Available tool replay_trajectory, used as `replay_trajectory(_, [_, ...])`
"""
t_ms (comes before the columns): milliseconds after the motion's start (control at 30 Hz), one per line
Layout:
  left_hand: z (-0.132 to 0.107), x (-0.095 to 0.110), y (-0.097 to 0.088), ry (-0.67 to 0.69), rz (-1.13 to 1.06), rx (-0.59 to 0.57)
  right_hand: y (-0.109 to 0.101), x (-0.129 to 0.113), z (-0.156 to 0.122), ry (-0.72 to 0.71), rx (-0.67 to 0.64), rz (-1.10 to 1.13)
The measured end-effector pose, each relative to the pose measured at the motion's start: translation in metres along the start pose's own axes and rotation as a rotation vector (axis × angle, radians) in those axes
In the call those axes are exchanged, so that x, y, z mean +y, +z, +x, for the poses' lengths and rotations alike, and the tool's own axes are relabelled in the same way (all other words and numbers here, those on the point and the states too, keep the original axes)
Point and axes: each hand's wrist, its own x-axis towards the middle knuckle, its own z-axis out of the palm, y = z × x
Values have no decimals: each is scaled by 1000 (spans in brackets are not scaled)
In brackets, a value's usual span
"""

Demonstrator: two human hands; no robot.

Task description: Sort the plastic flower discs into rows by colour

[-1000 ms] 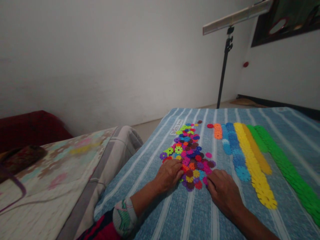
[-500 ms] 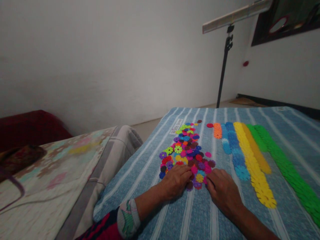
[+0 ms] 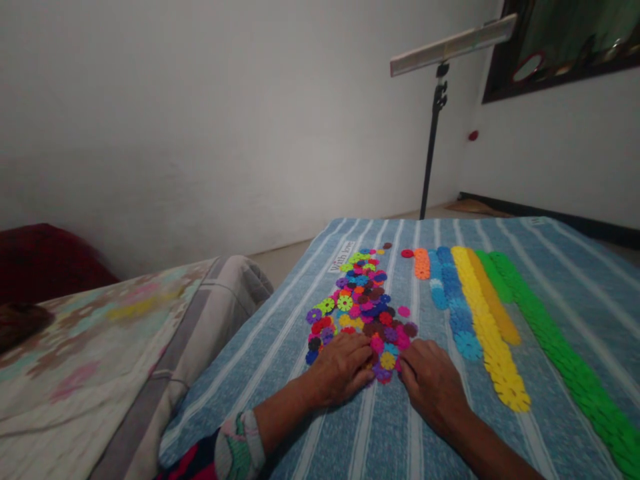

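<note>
A: Where are our little discs?

B: We have a messy heap of small, flat, many-coloured plastic discs with notched edges (image 3: pixel 375 310) right in front of us. It lies on a blue cloth with white stripes (image 3: pixel 280 373).

A: What about our hands?

B: Our left hand (image 3: pixel 345 370) lies palm down on the near left part of the heap, fingers bent. Our right hand (image 3: pixel 435 380) curls at the near right edge. We can't tell if either grip is closed on a disc, because the fingers hide it.

A: Why one hand on each side?

B: We think it stops the discs between them from sliding away.

A: And the lines on the right?

B: We see a long bright green row of discs (image 3: pixel 565 360), a long yellow row (image 3: pixel 487 333), a blue row (image 3: pixel 453 287) and a short orange row (image 3: pixel 423 263). One round red disc (image 3: pixel 407 253) lies near the orange row. The discs overlap, maybe to save room. Each row has its own colour, and we guess the gap by the heap helps us not mix them up.
</note>
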Motion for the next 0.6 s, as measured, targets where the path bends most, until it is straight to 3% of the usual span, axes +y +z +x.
replay_trajectory(167, [7, -8, -1, -118, 68, -68, -1, -1, 0, -6, 6, -10])
replay_trajectory(367, [37, -15, -4, -303, 130, -202, -1, -1, 0, -12, 6, -5])
replay_trajectory(467, [50, -13, -5, -271, 111, -224, -1, 0, 0, -9, 2, -7])
replay_trajectory(600, [58, -15, -4, -124, -6, -243, -1, 0, 0, -6, 10, -16])
